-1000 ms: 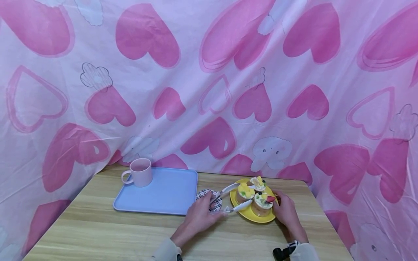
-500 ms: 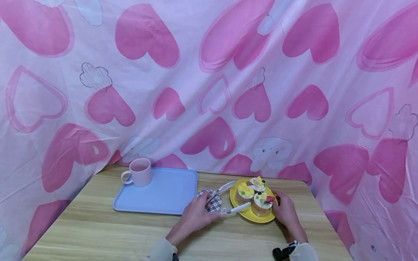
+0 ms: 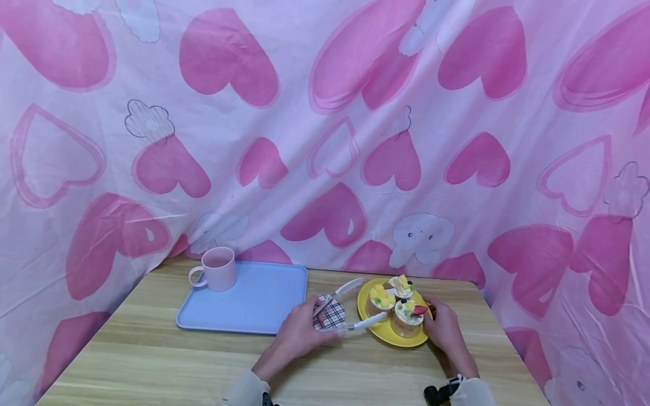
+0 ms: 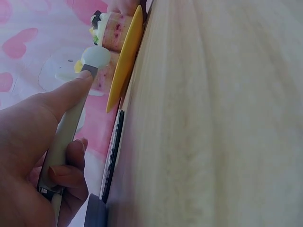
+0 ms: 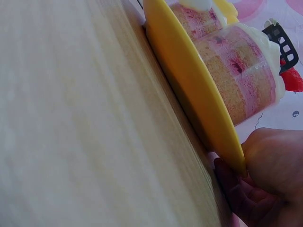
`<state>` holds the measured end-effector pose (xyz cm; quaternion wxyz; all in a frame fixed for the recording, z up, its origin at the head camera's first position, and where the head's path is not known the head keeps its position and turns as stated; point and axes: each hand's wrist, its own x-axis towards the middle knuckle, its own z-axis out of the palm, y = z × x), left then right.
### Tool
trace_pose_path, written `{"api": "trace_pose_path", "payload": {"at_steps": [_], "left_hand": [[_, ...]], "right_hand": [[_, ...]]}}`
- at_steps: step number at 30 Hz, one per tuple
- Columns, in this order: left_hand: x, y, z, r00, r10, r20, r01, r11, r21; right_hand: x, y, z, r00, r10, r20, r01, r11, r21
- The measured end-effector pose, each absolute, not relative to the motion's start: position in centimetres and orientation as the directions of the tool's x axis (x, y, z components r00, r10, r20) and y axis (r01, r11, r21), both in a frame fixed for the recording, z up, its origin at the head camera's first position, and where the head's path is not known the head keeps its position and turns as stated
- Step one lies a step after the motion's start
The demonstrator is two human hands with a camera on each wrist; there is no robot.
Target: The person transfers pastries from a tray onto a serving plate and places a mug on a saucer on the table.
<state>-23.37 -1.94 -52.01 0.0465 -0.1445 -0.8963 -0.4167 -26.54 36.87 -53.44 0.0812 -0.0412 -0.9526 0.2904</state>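
Note:
My left hand [image 3: 295, 334] holds a pair of kitchen tongs [image 3: 348, 286] with pale tips, its thumb along one arm in the left wrist view. The tong arms are spread apart, tips pointing right, just left of a yellow plate [image 3: 387, 336]. On the plate stand three clear cups of layered cake: one topped with yellow cubes [image 3: 382, 299], another behind [image 3: 402, 286], and a strawberry-topped cake cup [image 5: 241, 71] at the front right. My right hand [image 3: 448, 331] grips the plate's right edge, thumb above and fingers below in the right wrist view.
A round checkered coaster [image 3: 333, 313] lies under the tongs, partly hidden by the left hand. Left of it is a blue tray [image 3: 269, 301] bearing a pink mug [image 3: 221, 272]. A pink heart-print curtain [image 3: 325, 152] hangs behind the wooden table [image 3: 167, 366].
My left hand has drawn back to the left with the tongs, whose tips have moved from beside the cake cups to the plate's left edge. The right hand keeps its place.

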Motion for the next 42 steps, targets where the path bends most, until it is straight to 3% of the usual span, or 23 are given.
{"api": "trace_pose_path", "payload": {"at_steps": [17, 30, 42], "left_hand": [[-23.6, -2.4, -51.5, -0.955, 0.204, 0.216, 0.296, 0.592, 0.750], [-23.1, -4.0, -51.5, -0.943, 0.183, 0.277, 0.329, 0.629, 0.704], [-22.8, -6.5, -51.5, -0.949, 0.103, 0.298, 0.285, 0.687, 0.668]], "right_hand": [[-26.5, 36.7, -53.2, -0.984, 0.135, 0.114, 0.047, 0.821, -0.569], [-26.3, 36.7, -53.1, -0.985, 0.129, 0.118, 0.040, 0.822, -0.568], [-26.5, 36.8, -53.3, -0.985, 0.137, 0.104, 0.053, 0.814, -0.578]]}}
